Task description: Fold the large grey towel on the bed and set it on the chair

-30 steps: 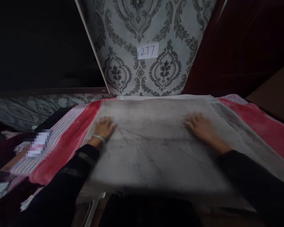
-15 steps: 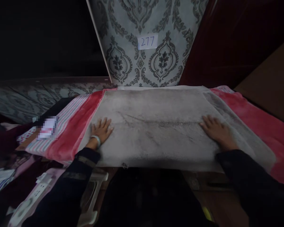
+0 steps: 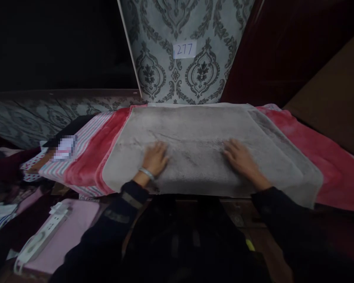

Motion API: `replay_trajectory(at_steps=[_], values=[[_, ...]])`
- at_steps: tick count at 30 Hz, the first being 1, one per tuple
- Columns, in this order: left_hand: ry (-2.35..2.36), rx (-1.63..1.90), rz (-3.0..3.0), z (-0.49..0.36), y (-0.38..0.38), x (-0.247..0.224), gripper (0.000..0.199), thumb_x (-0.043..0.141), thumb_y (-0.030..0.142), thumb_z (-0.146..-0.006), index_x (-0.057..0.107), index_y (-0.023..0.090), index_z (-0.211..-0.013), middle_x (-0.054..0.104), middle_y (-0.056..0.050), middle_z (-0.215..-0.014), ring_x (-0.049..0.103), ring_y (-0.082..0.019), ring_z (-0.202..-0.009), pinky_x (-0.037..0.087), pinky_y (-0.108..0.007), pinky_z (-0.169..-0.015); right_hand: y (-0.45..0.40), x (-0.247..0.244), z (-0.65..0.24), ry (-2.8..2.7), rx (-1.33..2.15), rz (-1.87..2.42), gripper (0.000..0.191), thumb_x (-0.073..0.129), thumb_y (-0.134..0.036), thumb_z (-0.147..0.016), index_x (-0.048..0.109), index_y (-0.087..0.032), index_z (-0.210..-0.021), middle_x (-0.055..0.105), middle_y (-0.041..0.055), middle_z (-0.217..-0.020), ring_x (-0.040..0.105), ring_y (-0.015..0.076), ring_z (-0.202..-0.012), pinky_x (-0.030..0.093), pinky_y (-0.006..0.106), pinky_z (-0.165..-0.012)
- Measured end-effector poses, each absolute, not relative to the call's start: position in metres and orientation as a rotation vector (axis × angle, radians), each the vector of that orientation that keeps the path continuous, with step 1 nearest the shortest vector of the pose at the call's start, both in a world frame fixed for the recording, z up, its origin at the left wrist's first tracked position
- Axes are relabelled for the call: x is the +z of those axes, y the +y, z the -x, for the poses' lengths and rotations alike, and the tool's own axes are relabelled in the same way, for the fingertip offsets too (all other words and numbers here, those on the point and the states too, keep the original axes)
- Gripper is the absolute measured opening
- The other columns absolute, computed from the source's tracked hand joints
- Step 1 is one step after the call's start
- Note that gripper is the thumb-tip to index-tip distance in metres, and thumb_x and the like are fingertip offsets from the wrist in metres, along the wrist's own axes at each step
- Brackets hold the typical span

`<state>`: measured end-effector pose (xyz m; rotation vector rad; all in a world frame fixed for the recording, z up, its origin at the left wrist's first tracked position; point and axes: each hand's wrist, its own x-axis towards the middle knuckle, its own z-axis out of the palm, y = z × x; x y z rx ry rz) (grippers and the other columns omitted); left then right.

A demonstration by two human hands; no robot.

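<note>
A grey plush cloth is spread out before me, with some creases and darker streaks across its middle. My left hand lies on its left half, fingers stretched out and slightly blurred; a silvery bracelet circles that wrist. On the right half my right hand rests with its fingers extended, also a little smeared by motion. Neither hand grips anything. Under the grey cloth lies a red and pink blanket with a striped edge, showing at both sides.
A white power strip sits on a pink stool-like surface at lower left. Behind the cloth is a patterned wall with a paper marked 277. A large dark screen stands at left, a dark red panel at right.
Both hands have slid inward over the grey cloth, the left to the right and the right to the left. The view has shifted slightly, showing more of the pink surface.
</note>
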<state>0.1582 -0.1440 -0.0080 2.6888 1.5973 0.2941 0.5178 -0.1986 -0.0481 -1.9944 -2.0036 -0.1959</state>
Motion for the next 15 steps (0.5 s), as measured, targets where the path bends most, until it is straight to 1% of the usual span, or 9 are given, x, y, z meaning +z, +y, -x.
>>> replay_trajectory(at_steps=[1, 2, 4, 6, 10, 15], values=[[1.512, 0.269, -2.727, -0.179, -0.149, -0.015, 0.051, 0.043, 0.038, -0.102, 0.043, 0.021, -0.151, 0.036, -0.013, -0.161, 0.029, -0.029, -0.150, 0.028, -0.056, -0.121, -0.193, -0.050, -0.494, -2.055, -0.163, 1.940, 0.052, 0.030, -0.033, -0.101, 0.051, -0.016, -0.146, 0.043, 0.0144, -0.156, 0.035, 0.0305, -0.145, 0.037, 0.050, -0.114], [1.427, 0.245, -2.760, -0.199, -0.154, -0.022, 0.054, 0.047, 0.042, -0.101, 0.042, 0.024, -0.151, 0.036, -0.008, -0.162, 0.029, -0.027, -0.150, 0.027, -0.054, -0.122, -0.189, -0.054, -0.474, -2.103, -0.126, 1.913, 0.052, 0.029, -0.033, -0.102, 0.051, -0.019, -0.147, 0.042, 0.0122, -0.157, 0.035, 0.0301, -0.146, 0.037, 0.051, -0.114], [1.312, 0.250, -2.829, -0.229, -0.164, -0.038, 0.057, 0.043, 0.047, -0.101, 0.041, 0.022, -0.152, 0.035, -0.010, -0.162, 0.029, -0.029, -0.151, 0.024, -0.059, -0.121, -0.187, -0.062, -0.447, -2.149, -0.103, 1.940, 0.053, 0.027, -0.033, -0.102, 0.048, -0.022, -0.150, 0.040, 0.0093, -0.158, 0.034, 0.0306, -0.146, 0.034, 0.055, -0.114], [1.306, 0.296, -2.851, -0.242, -0.172, -0.050, 0.059, 0.039, 0.049, -0.101, 0.041, 0.020, -0.152, 0.037, -0.011, -0.161, 0.030, -0.031, -0.150, 0.024, -0.061, -0.120, -0.189, -0.070, -0.437, -2.160, -0.121, 1.988, 0.054, 0.027, -0.033, -0.102, 0.045, -0.023, -0.152, 0.038, 0.0069, -0.160, 0.033, 0.0300, -0.147, 0.031, 0.055, -0.116], [1.342, 0.355, -2.850, -0.229, -0.181, -0.060, 0.060, 0.038, 0.052, -0.101, 0.042, 0.022, -0.152, 0.039, -0.010, -0.160, 0.030, -0.032, -0.149, 0.025, -0.061, -0.119, -0.196, -0.075, -0.443, -2.161, -0.160, 2.031, 0.055, 0.026, -0.037, -0.103, 0.041, -0.027, -0.155, 0.037, 0.0033, -0.161, 0.030, 0.0277, -0.149, 0.030, 0.053, -0.118], [1.509, 0.354, -2.804, -0.189, -0.186, -0.061, 0.063, 0.044, 0.057, -0.097, 0.042, 0.027, -0.153, 0.038, -0.010, -0.161, 0.028, -0.035, -0.149, 0.025, -0.064, -0.118, -0.204, -0.079, -0.466, -2.143, -0.189, 2.059, 0.058, 0.024, -0.046, -0.102, 0.043, -0.027, -0.153, 0.039, 0.0032, -0.160, 0.033, 0.0294, -0.147, 0.031, 0.053, -0.117]])
